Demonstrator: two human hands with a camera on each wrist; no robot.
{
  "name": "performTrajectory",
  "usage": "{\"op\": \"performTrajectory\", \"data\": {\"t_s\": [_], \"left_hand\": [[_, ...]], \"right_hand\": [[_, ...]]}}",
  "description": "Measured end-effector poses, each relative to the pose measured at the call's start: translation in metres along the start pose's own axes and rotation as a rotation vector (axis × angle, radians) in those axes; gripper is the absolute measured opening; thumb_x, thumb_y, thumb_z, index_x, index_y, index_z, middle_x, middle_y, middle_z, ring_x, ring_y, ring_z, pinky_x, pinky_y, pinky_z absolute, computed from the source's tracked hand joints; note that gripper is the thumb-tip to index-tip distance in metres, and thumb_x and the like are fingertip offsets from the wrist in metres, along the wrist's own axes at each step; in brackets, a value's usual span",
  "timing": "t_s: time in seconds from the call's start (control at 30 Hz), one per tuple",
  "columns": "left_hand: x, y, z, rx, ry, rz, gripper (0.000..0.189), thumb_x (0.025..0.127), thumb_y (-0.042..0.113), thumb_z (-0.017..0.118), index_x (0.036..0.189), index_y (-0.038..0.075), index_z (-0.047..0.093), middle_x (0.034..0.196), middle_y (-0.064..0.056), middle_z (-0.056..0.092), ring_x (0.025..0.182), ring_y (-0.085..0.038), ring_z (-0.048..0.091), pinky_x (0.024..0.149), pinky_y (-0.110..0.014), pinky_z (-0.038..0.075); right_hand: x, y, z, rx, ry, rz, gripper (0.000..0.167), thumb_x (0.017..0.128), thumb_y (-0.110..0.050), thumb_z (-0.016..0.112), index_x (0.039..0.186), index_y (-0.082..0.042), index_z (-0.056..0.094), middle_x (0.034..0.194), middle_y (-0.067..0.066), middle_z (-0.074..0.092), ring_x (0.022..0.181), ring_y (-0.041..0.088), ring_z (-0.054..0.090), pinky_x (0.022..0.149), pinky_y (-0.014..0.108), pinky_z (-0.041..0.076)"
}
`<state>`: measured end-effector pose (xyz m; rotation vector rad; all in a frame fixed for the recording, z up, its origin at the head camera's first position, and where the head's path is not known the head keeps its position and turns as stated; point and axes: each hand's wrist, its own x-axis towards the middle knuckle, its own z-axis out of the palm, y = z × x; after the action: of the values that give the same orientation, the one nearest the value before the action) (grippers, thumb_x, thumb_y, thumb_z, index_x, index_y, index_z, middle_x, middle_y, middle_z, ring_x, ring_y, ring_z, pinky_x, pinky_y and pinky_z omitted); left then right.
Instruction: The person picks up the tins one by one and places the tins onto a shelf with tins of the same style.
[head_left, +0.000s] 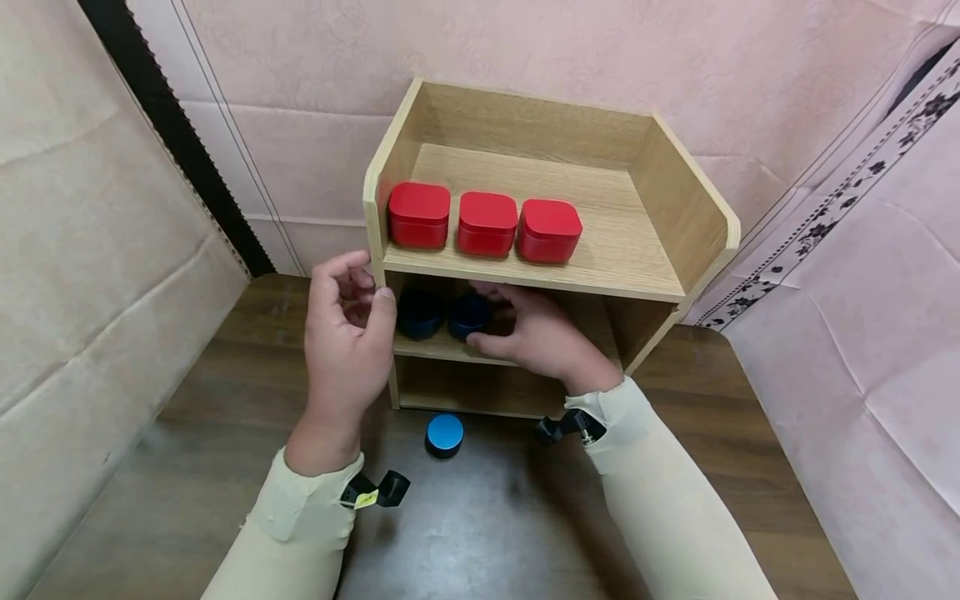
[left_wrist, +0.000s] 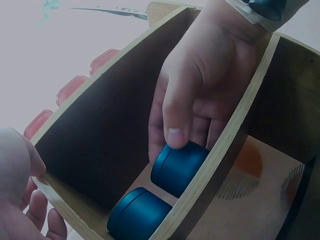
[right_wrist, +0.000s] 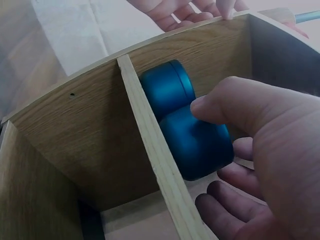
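My right hand [head_left: 543, 333] reaches into the middle level of a wooden shelf unit [head_left: 525, 287]. Its thumb and fingers hold a round blue tin [right_wrist: 197, 142] standing on that board. A second blue tin [left_wrist: 139, 214] stands beside it, closer to the left side panel. At that panel's front edge is my left hand [head_left: 348, 342], its thumb touching the edge and its other fingers loosely bent outside. Another round tin with a bright blue lid [head_left: 445, 433] sits on the table [head_left: 480, 533] in front of the unit, between my forearms.
Three red rounded boxes, a left one [head_left: 419, 216], a middle one [head_left: 487, 223] and a right one [head_left: 549, 231], line the front of the top board. The lowest level [head_left: 480, 387] lies beneath the blue tins. Pale cloth walls [head_left: 862, 250] surround the table.
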<state>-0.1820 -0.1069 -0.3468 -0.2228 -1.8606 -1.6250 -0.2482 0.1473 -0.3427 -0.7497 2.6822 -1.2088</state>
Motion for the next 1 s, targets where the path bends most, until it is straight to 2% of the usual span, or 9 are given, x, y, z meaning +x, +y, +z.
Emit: {"op": "performTrajectory", "data": {"t_s": [0.13, 0.3, 0.4, 0.6, 0.8, 1.0], "left_hand": [[-0.001, 0.0, -0.001, 0.001, 0.0, -0.004, 0.04, 0.107, 0.003, 0.062, 0.146, 0.005, 0.057, 0.114, 0.013, 0.054, 0.103, -0.019, 0.056, 0.086, -0.033, 0.048], [-0.001, -0.001, -0.001, -0.003, 0.0, -0.002, 0.04, 0.107, 0.003, 0.063, 0.146, 0.005, 0.058, 0.114, 0.013, 0.054, 0.102, -0.019, 0.056, 0.085, -0.033, 0.048], [-0.001, 0.0, -0.001, -0.003, 0.001, 0.001, 0.04, 0.106, 0.003, 0.063, 0.146, 0.005, 0.058, 0.114, 0.012, 0.054, 0.102, -0.02, 0.056, 0.084, -0.033, 0.048], [0.0, 0.001, -0.001, -0.005, 0.003, -0.001, 0.04, 0.106, 0.003, 0.063, 0.146, 0.005, 0.058, 0.114, 0.012, 0.054, 0.102, -0.02, 0.056, 0.085, -0.033, 0.049], [0.0, 0.001, -0.001, 0.0, 0.004, 0.0, 0.04, 0.107, 0.003, 0.064, 0.146, 0.006, 0.058, 0.114, 0.012, 0.054, 0.102, -0.02, 0.056, 0.085, -0.033, 0.049], [-0.002, 0.0, 0.0, 0.002, 0.003, -0.005, 0.04, 0.107, 0.004, 0.063, 0.146, 0.007, 0.058, 0.115, 0.011, 0.054, 0.103, -0.019, 0.055, 0.086, -0.033, 0.048]], "right_hand": [[-0.007, -0.002, -0.001, 0.016, 0.029, 0.04, 0.079, 0.094, -0.03, 0.09, 0.164, -0.02, 0.053, 0.155, 0.005, 0.058, 0.141, 0.03, 0.064, 0.12, 0.05, 0.056], [-0.021, -0.008, 0.0, -0.004, 0.102, 0.104, 0.081, 0.092, -0.036, 0.091, 0.163, -0.025, 0.054, 0.156, 0.005, 0.059, 0.139, 0.033, 0.069, 0.112, 0.051, 0.061], [-0.031, -0.011, 0.001, -0.003, 0.155, 0.101, 0.08, 0.091, -0.037, 0.092, 0.162, -0.027, 0.056, 0.155, 0.004, 0.06, 0.138, 0.032, 0.07, 0.113, 0.052, 0.06], [-0.047, -0.013, 0.006, 0.03, 0.247, -0.063, 0.074, 0.089, -0.028, 0.095, 0.156, -0.02, 0.062, 0.148, 0.004, 0.065, 0.134, 0.024, 0.065, 0.117, 0.05, 0.058], [-0.066, -0.015, 0.021, 0.03, 0.304, -0.181, 0.069, 0.088, -0.027, 0.096, 0.15, -0.018, 0.066, 0.143, 0.004, 0.067, 0.126, 0.023, 0.068, 0.11, 0.049, 0.061], [-0.084, -0.015, 0.04, 0.038, 0.332, -0.309, 0.066, 0.085, -0.021, 0.098, 0.144, -0.013, 0.07, 0.142, -0.001, 0.066, 0.121, 0.022, 0.068, 0.106, 0.039, 0.062]]}}
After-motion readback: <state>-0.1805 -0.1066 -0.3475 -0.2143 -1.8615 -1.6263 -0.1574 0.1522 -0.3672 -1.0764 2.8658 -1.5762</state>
